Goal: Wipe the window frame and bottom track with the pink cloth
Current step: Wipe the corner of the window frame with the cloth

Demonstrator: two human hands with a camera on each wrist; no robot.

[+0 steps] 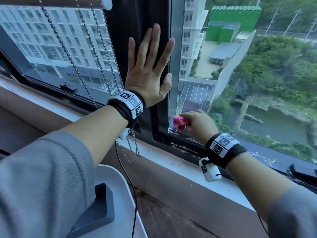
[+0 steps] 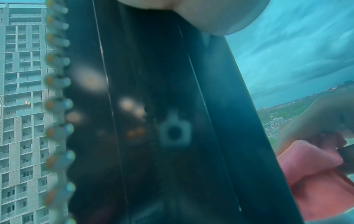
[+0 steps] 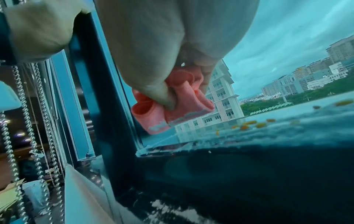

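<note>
Right hand (image 1: 197,123) fingers bunch the pink cloth (image 1: 179,123) at the frame's lower corner, just above the gritty bottom track (image 1: 187,148). Left hand (image 1: 151,69) flat, splayed on the window frame (image 1: 161,117). Best: press cloth into corner, drag along track.

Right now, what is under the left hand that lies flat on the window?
The left hand presses open on the dark vertical window frame, its thumb at the frame's edge beside the glass. The part of the frame beneath the palm is covered, so dirt there cannot be seen.
</note>
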